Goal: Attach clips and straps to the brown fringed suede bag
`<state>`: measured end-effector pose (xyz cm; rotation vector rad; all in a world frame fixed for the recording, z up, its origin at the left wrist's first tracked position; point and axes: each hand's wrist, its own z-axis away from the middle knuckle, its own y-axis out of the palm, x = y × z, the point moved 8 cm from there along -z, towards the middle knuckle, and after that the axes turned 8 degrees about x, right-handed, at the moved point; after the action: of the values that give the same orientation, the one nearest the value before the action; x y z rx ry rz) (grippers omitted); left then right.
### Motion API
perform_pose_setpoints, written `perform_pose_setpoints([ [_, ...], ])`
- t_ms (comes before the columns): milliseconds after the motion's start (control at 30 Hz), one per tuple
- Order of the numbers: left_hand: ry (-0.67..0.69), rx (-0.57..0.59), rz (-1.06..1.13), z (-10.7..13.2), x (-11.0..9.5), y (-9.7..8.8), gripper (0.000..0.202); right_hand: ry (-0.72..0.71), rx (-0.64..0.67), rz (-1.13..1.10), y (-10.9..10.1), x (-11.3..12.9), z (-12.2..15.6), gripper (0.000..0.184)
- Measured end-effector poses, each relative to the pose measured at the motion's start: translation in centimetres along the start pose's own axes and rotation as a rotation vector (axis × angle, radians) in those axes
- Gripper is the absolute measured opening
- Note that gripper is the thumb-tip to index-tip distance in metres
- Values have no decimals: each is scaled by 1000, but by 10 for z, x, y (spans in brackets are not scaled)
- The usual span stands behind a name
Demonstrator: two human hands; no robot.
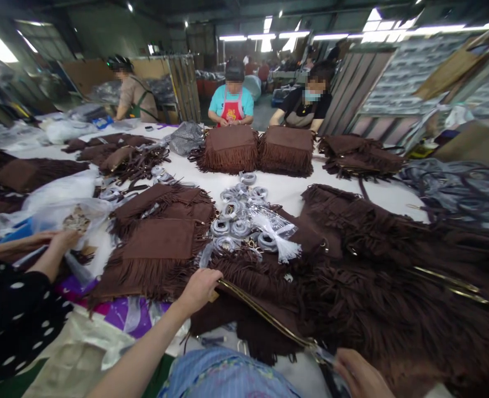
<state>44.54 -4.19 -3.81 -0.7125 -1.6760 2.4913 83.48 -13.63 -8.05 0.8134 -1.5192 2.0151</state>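
In the head view, my left hand [200, 290] pinches one end of the gold zipper [266, 314] along the top edge of a brown fringed bag [283, 296]. The bag hangs tilted in front of me, its zipper slanting down to the right. Near the zipper's lower end, my right hand [362, 373] is closed and partly cut off by the frame. A dark, greyish piece by its fingers is blurred, so I cannot make out what it is. Just beyond the bag lie coiled straps in clear wrap [240, 226] and a white tassel [283, 240].
Stacked brown fringed bags [161, 240] lie to the left, with a large heap [377, 265] on the right. At the left edge, a co-worker's hands [64, 240] are at a plastic bag [97, 221]. Other people stand across the white table [190, 172] behind two bag stacks.
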Motion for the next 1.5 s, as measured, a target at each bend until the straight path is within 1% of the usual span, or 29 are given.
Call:
perform_pose_setpoints([
  [33, 7, 5, 5, 1, -2, 2, 18, -15, -37, 44, 4, 5, 6, 21],
  [100, 24, 16, 14, 2, -8, 6, 18, -64, -10, 97, 26, 30, 8, 23],
  [200, 39, 27, 32, 2, -13, 7, 18, -200, 238, 47, 77, 81, -1, 23],
  [233, 39, 27, 39, 1, -14, 7, 18, -242, 327, 30, 93, 96, -5, 22],
  [267, 38, 26, 46, 1, -14, 7, 18, -273, 389, 25, 105, 107, -10, 21],
  [300, 38, 26, 52, 0, -14, 6, 17, -293, 432, 27, 115, 116, -14, 20],
  [367, 36, 30, 60, 0, -14, 6, 18, -293, 439, 41, 127, 124, -21, 21],
  [467, 63, 35, 79, 4, -15, 7, 24, -247, 368, 54, 132, 123, -27, 24],
  [600, 203, 73, 115, 14, -26, 13, 41, -217, 329, 67, 139, 119, -23, 23],
  [667, 233, 119, 97, 18, -30, 21, 40, -212, 321, 66, 142, 119, -23, 21],
  [767, 181, 186, 11, 15, -32, 36, 25, -202, 335, 56, 144, 118, -23, 21],
  [833, 133, 204, -35, 8, -31, 43, 13, -165, 359, 55, 146, 114, -23, 21],
  [867, 118, 206, -42, 3, -31, 45, 10, -137, 371, 50, 146, 111, -22, 22],
  [967, 90, 185, -16, -12, -30, 43, 20, -88, 432, -6, 152, 105, -17, 22],
  [1067, 73, 161, 31, -26, -28, 33, 24, -97, 490, -85, 162, 107, -11, 18],
  [1133, 65, 150, 65, -34, -25, 27, 24, -89, 471, -142, 161, 109, -11, 18],
  [1200, 61, 143, 102, -38, -21, 24, 24, -67, 410, -219, 152, 113, -15, 21],
  [1300, 55, 142, 163, -40, -16, 28, 24, -28, 344, -375, 136, 122, -25, 30],
  [1367, 51, 142, 205, -38, -13, 33, 25, 3, 335, -489, 131, 127, -34, 33],
  [1433, 40, 132, 245, -35, -11, 37, 25, 24, 338, -585, 136, 131, -46, 35],
  [1500, 18, 108, 287, -33, -9, 40, 25, 33, 352, -652, 149, 133, -59, 35],
])
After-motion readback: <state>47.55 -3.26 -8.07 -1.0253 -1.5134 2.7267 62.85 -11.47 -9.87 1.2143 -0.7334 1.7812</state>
